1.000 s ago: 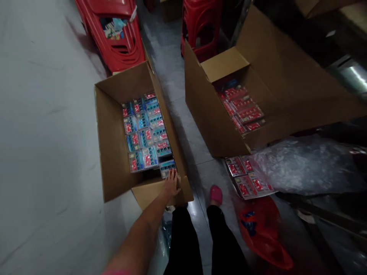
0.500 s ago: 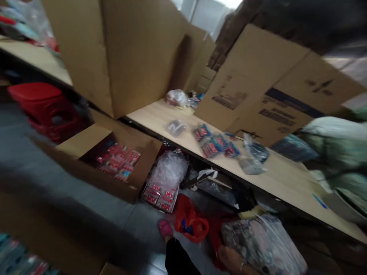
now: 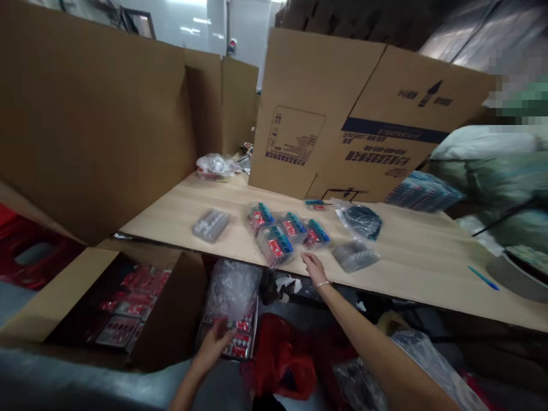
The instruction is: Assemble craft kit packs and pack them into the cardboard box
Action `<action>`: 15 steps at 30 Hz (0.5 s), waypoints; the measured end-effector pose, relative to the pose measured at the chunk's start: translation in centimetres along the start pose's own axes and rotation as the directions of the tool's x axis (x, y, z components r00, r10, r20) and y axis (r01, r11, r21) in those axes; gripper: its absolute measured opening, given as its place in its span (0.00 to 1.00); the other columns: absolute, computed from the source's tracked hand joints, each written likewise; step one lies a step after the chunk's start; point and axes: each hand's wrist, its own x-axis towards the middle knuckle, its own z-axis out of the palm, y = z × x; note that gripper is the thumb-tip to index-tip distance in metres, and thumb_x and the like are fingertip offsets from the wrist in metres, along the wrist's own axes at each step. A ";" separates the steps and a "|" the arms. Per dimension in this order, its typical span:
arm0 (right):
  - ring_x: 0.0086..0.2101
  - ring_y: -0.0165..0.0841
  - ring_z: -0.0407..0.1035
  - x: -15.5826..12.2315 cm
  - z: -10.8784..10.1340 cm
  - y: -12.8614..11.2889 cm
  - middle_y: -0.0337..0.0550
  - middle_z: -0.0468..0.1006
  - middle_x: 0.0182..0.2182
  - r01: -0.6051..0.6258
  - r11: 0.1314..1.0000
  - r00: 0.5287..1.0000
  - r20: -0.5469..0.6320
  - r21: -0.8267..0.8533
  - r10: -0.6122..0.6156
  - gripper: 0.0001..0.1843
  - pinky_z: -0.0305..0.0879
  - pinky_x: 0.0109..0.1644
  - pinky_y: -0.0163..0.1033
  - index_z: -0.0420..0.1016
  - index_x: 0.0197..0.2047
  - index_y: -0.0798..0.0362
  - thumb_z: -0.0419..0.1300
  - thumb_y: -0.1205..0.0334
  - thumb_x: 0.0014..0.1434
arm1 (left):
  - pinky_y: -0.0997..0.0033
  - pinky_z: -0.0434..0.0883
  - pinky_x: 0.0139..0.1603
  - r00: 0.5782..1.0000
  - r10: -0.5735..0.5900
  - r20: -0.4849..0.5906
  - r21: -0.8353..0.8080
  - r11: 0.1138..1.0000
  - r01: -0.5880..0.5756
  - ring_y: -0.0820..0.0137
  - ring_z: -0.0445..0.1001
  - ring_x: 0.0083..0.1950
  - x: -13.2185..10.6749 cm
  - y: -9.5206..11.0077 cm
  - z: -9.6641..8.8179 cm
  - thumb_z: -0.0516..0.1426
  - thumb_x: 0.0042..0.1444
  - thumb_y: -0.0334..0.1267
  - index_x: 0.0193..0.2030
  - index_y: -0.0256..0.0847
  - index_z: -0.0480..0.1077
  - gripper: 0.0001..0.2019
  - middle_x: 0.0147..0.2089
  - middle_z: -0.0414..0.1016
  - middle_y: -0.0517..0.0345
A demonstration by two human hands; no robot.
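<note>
My right hand (image 3: 314, 268) is over the front edge of the table, fingers loosely bent, with nothing visible in it. Just beyond and left of it lie several clear plastic packs (image 3: 274, 245) with red labels and blue-green contents. Lower down, my left hand (image 3: 214, 344) is above a shallow box of red-labelled packs (image 3: 240, 344), thumb and fingers apart. A crumpled clear plastic bag (image 3: 233, 288) covers the back of that box. Right of my right hand rest a flat clear plastic piece (image 3: 355, 255) and a bag with dark contents (image 3: 363, 221).
A large open carton (image 3: 171, 311) with red packs stands at left. Cardboard sheets (image 3: 338, 114) rise behind the table (image 3: 419, 257). A clear tray (image 3: 211, 224), a blue pen (image 3: 483, 278) and a grey bowl (image 3: 518, 277) sit on it. A red bag (image 3: 285, 359) is below.
My view has turned and come closer to the table. My right hand has moved from low beside the plastic-wrapped bundle up to the table edge. My left hand has come into view.
</note>
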 end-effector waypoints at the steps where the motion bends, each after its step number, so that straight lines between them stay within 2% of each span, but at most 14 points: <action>1: 0.44 0.43 0.69 1.6 0.6 -0.2 0.52 0.77 0.40 -0.018 1.000 1.000 0.023 0.016 0.017 0.32 0.64 0.50 0.47 0.75 0.36 0.55 0.56 0.35 0.41 | 0.60 0.69 0.56 1.000 0.004 0.005 -0.085 0.996 -0.004 0.57 0.69 0.59 2.2 3.4 0.3 0.54 0.50 0.56 0.59 0.36 0.62 0.34 0.59 0.69 0.42; 4: 0.45 0.42 0.69 4.8 2.2 -0.2 0.50 0.78 0.40 -0.074 0.996 0.989 0.128 0.045 0.068 0.30 0.63 0.51 0.45 0.76 0.35 0.55 0.58 0.36 0.42 | 0.60 0.68 0.55 0.997 -0.063 -0.044 -0.224 0.973 0.051 0.58 0.65 0.62 8.4 12.8 2.1 0.53 0.54 0.54 0.63 0.36 0.55 0.34 0.64 0.61 0.39; 6: 0.45 0.42 0.69 5.5 2.9 0.0 0.49 0.79 0.41 -0.128 0.990 0.969 0.220 0.051 0.114 0.30 0.63 0.50 0.46 0.77 0.38 0.55 0.57 0.37 0.44 | 0.60 0.68 0.54 0.994 -0.089 -0.069 -0.288 0.955 0.065 0.58 0.63 0.63 11.6 17.0 3.7 0.52 0.55 0.55 0.64 0.36 0.53 0.35 0.65 0.58 0.39; 7: 0.45 0.42 0.70 5.6 3.2 0.2 0.49 0.78 0.43 -0.158 0.986 0.953 0.268 0.049 0.140 0.30 0.64 0.49 0.46 0.76 0.40 0.54 0.57 0.37 0.45 | 0.61 0.69 0.52 0.993 -0.093 -0.072 -0.311 0.948 0.066 0.58 0.64 0.62 12.8 18.2 4.5 0.52 0.54 0.56 0.63 0.36 0.54 0.35 0.65 0.59 0.39; 9: 0.45 0.42 0.70 5.5 3.3 0.4 0.48 0.78 0.44 -0.208 0.977 0.913 0.366 0.038 0.181 0.31 0.65 0.48 0.48 0.75 0.45 0.54 0.56 0.38 0.47 | 0.63 0.70 0.48 0.992 -0.112 -0.066 -0.356 0.931 0.081 0.58 0.69 0.58 14.6 19.3 6.0 0.54 0.52 0.58 0.60 0.36 0.59 0.34 0.61 0.66 0.40; 11: 0.46 0.42 0.70 5.1 3.0 0.5 0.47 0.77 0.46 -0.243 0.969 0.857 0.476 0.034 0.198 0.31 0.66 0.48 0.48 0.73 0.48 0.53 0.56 0.40 0.48 | 0.64 0.71 0.45 0.986 -0.152 -0.072 -0.436 0.894 0.106 0.58 0.73 0.52 15.4 18.9 7.2 0.58 0.48 0.56 0.54 0.34 0.65 0.32 0.52 0.73 0.41; 13: 0.47 0.42 0.70 4.7 2.6 0.5 0.46 0.77 0.46 -0.282 0.958 0.776 0.600 0.051 0.196 0.30 0.66 0.49 0.48 0.72 0.49 0.52 0.58 0.43 0.47 | 0.66 0.71 0.43 0.977 -0.199 -0.078 -0.548 0.827 0.125 0.58 0.75 0.48 15.3 18.0 8.1 0.63 0.43 0.52 0.49 0.34 0.68 0.30 0.45 0.77 0.44; 15: 0.45 0.42 0.71 4.3 2.3 0.3 0.46 0.78 0.46 -0.346 0.937 0.679 0.704 0.057 0.208 0.28 0.66 0.50 0.48 0.72 0.48 0.52 0.61 0.47 0.46 | 0.66 0.71 0.42 0.968 -0.240 -0.068 -0.678 0.723 0.132 0.58 0.76 0.45 14.7 17.1 8.7 0.66 0.39 0.47 0.49 0.34 0.67 0.30 0.42 0.78 0.47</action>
